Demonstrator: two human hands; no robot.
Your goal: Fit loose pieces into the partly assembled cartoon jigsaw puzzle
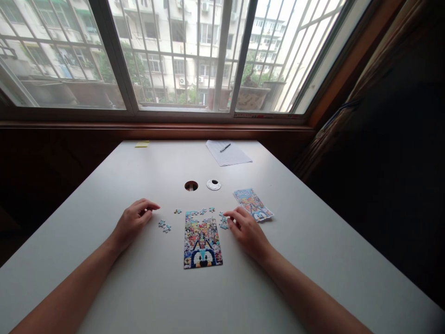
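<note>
A jigsaw puzzle (203, 243) with a blue cartoon dog's face lies partly assembled on the white table. Gaps show near its top edge. My left hand (134, 219) rests to the left of it, fingers loosely bent and apart, holding nothing. Several loose blue puzzle pieces (164, 226) lie just right of that hand. On the puzzle's other side, my right hand (248, 230) has its fingertips at a small group of pieces (223, 223), thumb and index finger apart. Whether the fingertips touch a piece is hard to see. More loose pieces (203, 211) lie along the puzzle's top.
A picture sheet (253, 203) with the same design lies beyond my right hand. Farther back are a round cable hole (191, 186), its metal cover (213, 185), a paper (232, 157) with a pen (225, 148), and yellow sticky notes (142, 144). A barred window stands behind.
</note>
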